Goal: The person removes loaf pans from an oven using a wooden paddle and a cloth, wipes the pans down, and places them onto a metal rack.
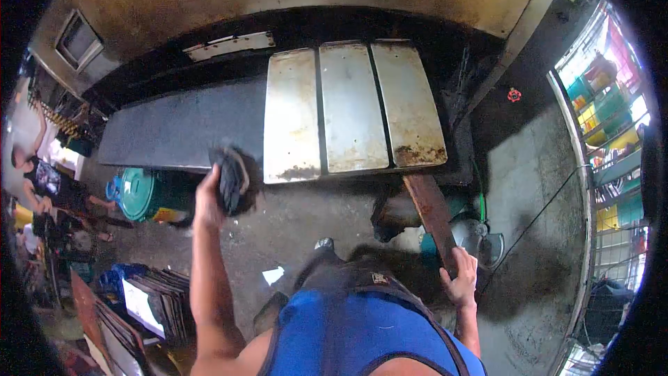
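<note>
My left hand [209,198] is closed on a bunched dark cloth [234,179], raised near the front edge of the dark bench; motion blurs it a little. Down at the right, my right hand [459,280] grips the near end of a long, flat, reddish-brown plate [431,214]. The plate's far end reaches the bench edge, just below the rightmost panel. Three pale flat panels, the left one [292,115], the middle one [353,108] and the right one [409,104], lie side by side on the bench. Brown stains mark their near ends.
The dark bench top [184,125] runs leftward from the panels. A green lidded bin [139,193] stands by its left end. Stacked flat plates [163,292] lean at lower left. A round metal fan-like object [476,242] is near my right hand. Other people [49,181] are at far left.
</note>
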The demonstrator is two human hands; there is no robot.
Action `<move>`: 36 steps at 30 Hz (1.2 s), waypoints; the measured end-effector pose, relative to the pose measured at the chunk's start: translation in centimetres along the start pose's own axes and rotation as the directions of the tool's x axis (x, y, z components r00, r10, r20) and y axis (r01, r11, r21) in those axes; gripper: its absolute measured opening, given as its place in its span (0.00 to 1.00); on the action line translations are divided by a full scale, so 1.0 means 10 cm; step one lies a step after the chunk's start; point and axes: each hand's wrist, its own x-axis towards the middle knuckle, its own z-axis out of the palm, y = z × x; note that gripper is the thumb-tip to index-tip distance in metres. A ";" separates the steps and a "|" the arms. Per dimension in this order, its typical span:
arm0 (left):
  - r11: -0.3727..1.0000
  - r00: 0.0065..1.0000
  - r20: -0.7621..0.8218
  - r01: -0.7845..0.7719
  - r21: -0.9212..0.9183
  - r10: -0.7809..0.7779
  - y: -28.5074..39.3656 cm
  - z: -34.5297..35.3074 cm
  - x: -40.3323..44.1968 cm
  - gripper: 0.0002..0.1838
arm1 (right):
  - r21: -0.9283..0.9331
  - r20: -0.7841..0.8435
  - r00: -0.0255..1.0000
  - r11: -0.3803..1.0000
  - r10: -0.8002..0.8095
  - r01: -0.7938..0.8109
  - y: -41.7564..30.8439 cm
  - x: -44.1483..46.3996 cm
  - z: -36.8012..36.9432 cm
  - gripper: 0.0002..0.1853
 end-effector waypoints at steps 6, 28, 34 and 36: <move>0.906 0.999 -0.034 -0.003 -0.423 -0.012 -0.54 0.04 -0.37 0.24 | 0.019 0.205 0.919 0.938 0.336 -0.347 -0.19 0.47 0.05 0.44; 0.981 0.995 0.091 0.007 0.194 -0.026 -0.74 0.84 -0.03 0.28 | 0.166 0.015 0.991 0.977 0.130 -0.131 0.38 0.42 0.04 0.40; 0.982 0.998 0.069 0.001 0.190 -0.014 -0.74 0.95 -0.24 0.28 | 0.189 0.037 0.996 0.978 0.083 -0.089 0.56 0.64 -0.01 0.40; 0.987 0.997 0.072 -0.008 0.163 -0.004 -0.73 0.93 -0.18 0.29 | 0.143 0.066 0.992 0.983 0.107 -0.116 0.63 0.82 -0.15 0.39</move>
